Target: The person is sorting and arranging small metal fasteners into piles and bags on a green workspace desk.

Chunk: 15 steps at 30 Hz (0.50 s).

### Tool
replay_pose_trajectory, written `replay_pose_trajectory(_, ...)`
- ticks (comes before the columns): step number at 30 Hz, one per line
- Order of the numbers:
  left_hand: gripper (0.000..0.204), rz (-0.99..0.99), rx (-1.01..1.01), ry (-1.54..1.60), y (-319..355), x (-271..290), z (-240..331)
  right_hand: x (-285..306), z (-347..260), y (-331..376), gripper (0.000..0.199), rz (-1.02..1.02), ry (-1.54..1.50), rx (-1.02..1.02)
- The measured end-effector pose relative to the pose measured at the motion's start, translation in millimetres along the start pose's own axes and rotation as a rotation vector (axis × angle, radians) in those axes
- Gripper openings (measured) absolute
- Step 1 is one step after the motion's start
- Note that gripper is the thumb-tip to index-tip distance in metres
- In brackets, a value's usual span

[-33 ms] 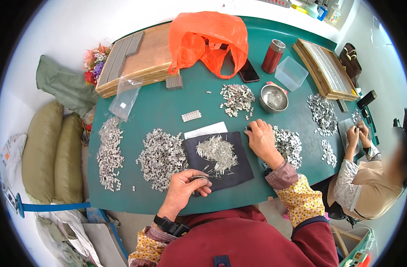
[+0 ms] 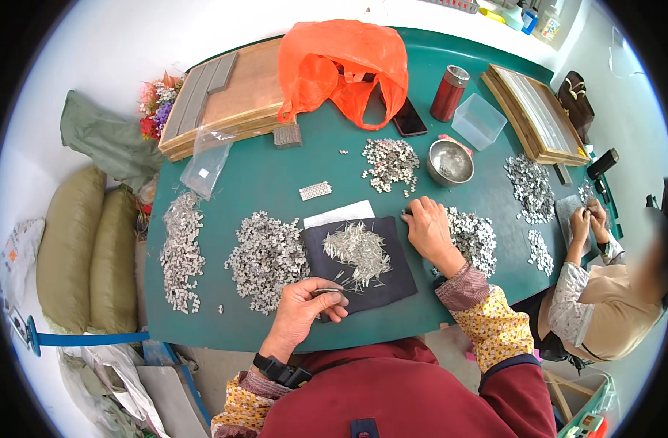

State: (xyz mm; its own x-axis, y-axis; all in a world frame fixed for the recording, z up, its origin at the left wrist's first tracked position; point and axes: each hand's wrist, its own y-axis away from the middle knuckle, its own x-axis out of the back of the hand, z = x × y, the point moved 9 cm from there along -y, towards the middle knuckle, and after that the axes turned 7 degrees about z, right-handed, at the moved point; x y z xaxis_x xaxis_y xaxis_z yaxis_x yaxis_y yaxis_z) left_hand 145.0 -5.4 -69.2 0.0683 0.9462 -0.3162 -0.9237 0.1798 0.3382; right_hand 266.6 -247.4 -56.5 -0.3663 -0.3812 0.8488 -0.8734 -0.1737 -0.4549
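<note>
The left hand (image 2: 302, 305) pinches a dark, rounded piece (image 2: 325, 292), best steadied near-left of the thin silvery metal pins (image 2: 359, 252); whether the right hand (image 2: 430, 230) holds anything cannot be told

The single view comes from the left of two fisheye cameras worn side by side on a person's head, looking down and somewhat forward from above the near side of the bench (image 2: 268, 171). It sits close over the work: the wearer's maroon garment (image 2: 392, 387) fills the near middle, and the dark cloth (image 2: 397, 274) lies close to the centre. The field is wide enough to take in the bench's left and right ends, the white wall (image 2: 202, 29) on the far side, the green sacks (image 2: 71, 248) at left and a co-worker (image 2: 610, 314) at right. Straight edges bow toward the round black rim.
</note>
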Motion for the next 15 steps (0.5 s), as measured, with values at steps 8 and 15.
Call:
replay_pose_trajectory(8,0.014,0.045,-0.057,-0.043,-1.7,-4.2,7.8,-9.0,10.7,4.0,0.014,-0.084,-0.078,-0.081)
replay_pose_trajectory(15,0.014,0.07,-0.058,-0.088,-6.1,-6.3,2.1,30.9,7.2,10.3,0.007,-0.062,-0.065,-0.01)
